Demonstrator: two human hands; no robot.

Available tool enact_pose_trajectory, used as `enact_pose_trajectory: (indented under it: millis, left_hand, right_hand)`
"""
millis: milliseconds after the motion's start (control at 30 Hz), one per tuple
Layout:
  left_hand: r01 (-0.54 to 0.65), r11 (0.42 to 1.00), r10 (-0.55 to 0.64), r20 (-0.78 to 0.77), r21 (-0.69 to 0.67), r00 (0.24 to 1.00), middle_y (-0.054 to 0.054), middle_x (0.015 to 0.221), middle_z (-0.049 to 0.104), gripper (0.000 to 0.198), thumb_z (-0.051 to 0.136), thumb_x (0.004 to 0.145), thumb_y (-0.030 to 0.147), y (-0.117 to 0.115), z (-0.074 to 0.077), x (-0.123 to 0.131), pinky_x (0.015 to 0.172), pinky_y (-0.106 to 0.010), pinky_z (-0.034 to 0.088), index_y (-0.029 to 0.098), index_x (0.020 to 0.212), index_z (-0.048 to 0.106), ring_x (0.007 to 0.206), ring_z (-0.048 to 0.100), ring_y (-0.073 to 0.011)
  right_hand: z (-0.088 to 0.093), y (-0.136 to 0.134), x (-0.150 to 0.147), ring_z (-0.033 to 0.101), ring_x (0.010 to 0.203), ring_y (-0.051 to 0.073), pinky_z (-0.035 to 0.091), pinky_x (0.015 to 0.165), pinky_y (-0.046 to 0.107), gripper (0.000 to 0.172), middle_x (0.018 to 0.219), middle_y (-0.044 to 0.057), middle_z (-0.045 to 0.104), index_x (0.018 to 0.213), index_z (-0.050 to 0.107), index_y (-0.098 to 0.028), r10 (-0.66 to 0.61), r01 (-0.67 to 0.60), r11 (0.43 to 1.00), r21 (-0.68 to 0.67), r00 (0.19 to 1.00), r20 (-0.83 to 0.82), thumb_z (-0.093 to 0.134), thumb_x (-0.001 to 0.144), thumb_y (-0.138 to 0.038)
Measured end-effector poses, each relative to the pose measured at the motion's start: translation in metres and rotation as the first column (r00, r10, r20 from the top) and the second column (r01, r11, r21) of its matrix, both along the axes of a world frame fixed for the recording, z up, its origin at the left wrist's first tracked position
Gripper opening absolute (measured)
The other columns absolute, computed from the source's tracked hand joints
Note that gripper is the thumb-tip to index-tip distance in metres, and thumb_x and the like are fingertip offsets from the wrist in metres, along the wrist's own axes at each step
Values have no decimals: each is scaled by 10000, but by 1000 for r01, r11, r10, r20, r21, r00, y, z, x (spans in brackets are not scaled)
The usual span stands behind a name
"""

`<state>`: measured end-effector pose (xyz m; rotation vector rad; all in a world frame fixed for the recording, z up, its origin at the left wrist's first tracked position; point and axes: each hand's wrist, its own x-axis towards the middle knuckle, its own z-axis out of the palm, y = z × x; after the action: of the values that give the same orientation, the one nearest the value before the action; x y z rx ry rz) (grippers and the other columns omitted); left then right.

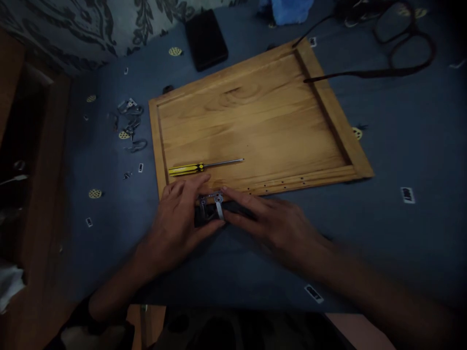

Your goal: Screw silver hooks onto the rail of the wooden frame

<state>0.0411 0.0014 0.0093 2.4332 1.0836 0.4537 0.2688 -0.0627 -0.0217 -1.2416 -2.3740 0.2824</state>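
Note:
A shallow wooden panel with a raised frame (237, 116) lies on the blue cloth, its near rim dotted with small dark holes. At that rim, toward the left, sits a small silver metal bracket with a curved strip (219, 204). My left hand (178, 214) curls around its left side, fingers over the rim and thumb below. From the right, my right hand (273, 218) closes on it with index finger and thumb. Something dark (237, 209) lies under the bracket, partly hidden. A yellow-and-black screwdriver (204, 166) rests on the panel just beyond my left fingers.
Several loose metal fittings (131, 116) lie left of the panel, with small screws (127, 175) nearer. A black rectangular case (206, 40) stands behind it. Eyeglasses (394, 73) reach over the panel's right corner. A blue cloth bundle (292, 10) is at the back.

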Motion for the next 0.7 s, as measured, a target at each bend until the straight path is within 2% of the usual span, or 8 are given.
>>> enact_pose_trajectory:
  millis: [200, 367, 500, 600, 700]
  left_hand:
    - [0, 1000, 1, 1, -18, 1000, -80, 1310, 707, 722, 816, 880, 392, 0, 0, 0, 1094, -485, 493, 277, 1478, 429, 1267, 638, -292]
    - [5, 1000, -5, 14, 1, 1000, -78, 1289, 710, 706, 820, 868, 346, 2, -4, 1, 1085, -488, 500, 262, 1459, 442, 1270, 640, -301]
    - [0, 1000, 0, 31, -5, 1000, -68, 1226, 726, 716, 845, 835, 298, 2, -6, 1, 1075, -478, 505, 252, 1436, 458, 1241, 642, -302]
    - [13, 999, -12, 37, -33, 999, -93, 1267, 707, 725, 848, 838, 341, 2, -5, 1, 1057, -483, 516, 244, 1448, 468, 1230, 625, -310]
    - [43, 997, -38, 80, -59, 996, -104, 1279, 705, 603, 803, 886, 415, 9, 0, -2, 1031, -445, 535, 228, 1396, 541, 1208, 633, -292]
  right_hand:
    - [-4, 1, 0, 772, 1082, 233, 659, 847, 334, 425, 1528, 81, 627, 1263, 729, -247, 28, -28, 999, -42, 1000, 13, 485, 976, -49]
    - [-9, 0, 1, 756, 1141, 237, 645, 923, 352, 432, 1520, 74, 635, 1248, 730, -244, 16, -16, 1000, 12, 1000, -4, 503, 961, -14]
    - [-9, 2, 1, 788, 1038, 236, 663, 804, 342, 421, 1515, 98, 636, 1196, 742, -205, 21, -20, 996, 85, 1000, -15, 496, 938, 20]
    - [-10, 4, 1, 806, 918, 212, 661, 711, 314, 427, 1466, 89, 676, 1204, 747, -217, 21, -19, 993, 119, 1000, -22, 507, 935, 11]
    - [-16, 6, 2, 809, 836, 193, 652, 649, 290, 469, 1421, 68, 709, 1205, 757, -241, 0, 6, 982, 188, 999, -33, 502, 912, 22]
